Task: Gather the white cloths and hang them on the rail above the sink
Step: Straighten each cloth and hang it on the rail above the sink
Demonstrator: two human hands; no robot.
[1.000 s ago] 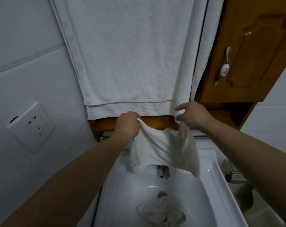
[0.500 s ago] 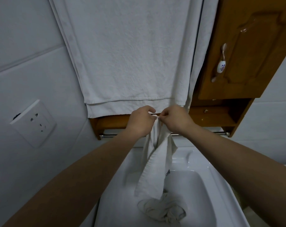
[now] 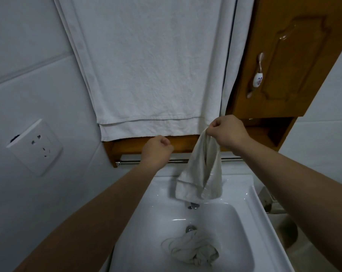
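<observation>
Half a second ago we pinched the white cloth (image 3: 200,169) with both hands together. Our left hand (image 3: 157,149) has since released it and now sits apart, fingers curled on nothing, in front of the rail (image 3: 178,161). Our right hand (image 3: 228,132) alone grips the cloth by its gathered top, so it hangs doubled in front of the rail, above the sink (image 3: 252,193). We judge it ready to drape. A second cloth (image 3: 191,250) lies crumpled in the basin, uncollected.
</observation>
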